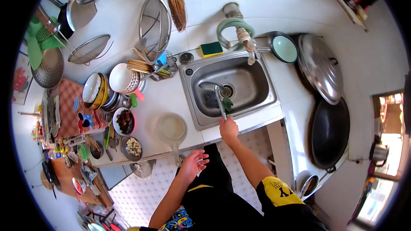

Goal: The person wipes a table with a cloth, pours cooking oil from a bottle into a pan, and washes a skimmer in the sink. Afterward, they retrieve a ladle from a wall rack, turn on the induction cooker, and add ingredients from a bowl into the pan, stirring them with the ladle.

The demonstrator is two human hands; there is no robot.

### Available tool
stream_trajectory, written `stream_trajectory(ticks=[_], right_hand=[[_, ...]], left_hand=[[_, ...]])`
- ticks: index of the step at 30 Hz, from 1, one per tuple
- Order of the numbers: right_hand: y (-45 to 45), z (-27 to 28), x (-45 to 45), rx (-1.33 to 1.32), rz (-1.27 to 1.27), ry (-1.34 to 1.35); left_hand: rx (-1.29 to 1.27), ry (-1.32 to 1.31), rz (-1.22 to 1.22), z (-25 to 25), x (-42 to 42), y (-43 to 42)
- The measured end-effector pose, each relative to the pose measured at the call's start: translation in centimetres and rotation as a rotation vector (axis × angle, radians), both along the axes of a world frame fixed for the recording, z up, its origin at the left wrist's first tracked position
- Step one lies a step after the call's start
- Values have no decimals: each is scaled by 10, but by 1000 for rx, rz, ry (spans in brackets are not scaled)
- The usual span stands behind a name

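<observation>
My right hand [229, 130] is closed around the handle of a metal ladle [221, 102] at the sink's front edge. The ladle's rounded head reaches into the steel sink [269, 94], left of the drain. Beside it in the basin lie a dark, scourer-like clump [210, 99] and a green piece [227, 104], which I cannot name. Holding nothing, my left hand [193, 165] hovers in front of the counter, fingers loosely bent and apart. Nearest to it is the handle of a pale saucepan [172, 127] on the counter.
Over the sink hangs a tap [248, 47] with a green hose; a yellow-green sponge [211, 49] lies behind. Stacked bowls [122, 78], a bowl of dark food [124, 122] and a dish of pale pieces [132, 148] stand left. At right are a wok [330, 132] and a lid [321, 66].
</observation>
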State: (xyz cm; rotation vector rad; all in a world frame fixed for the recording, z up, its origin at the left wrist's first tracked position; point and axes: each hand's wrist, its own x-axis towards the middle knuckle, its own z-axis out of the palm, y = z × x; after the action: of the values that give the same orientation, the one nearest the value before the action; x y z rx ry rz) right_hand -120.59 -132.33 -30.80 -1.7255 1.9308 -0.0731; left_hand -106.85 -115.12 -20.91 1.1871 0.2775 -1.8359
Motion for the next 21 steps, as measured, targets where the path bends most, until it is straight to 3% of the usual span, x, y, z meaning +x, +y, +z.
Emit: stream_trajectory(ticks=[6,9,21], right_hand=[[8,-6,6,43,46,51],[20,8,-8,-58,-12,-94],[-1,-19,19,-103,62,21]], left_hand=[[69,-90,44,2,-6,-4],[53,-87,66,2,-5,-2],[49,-114,47,-5,-12,-5]])
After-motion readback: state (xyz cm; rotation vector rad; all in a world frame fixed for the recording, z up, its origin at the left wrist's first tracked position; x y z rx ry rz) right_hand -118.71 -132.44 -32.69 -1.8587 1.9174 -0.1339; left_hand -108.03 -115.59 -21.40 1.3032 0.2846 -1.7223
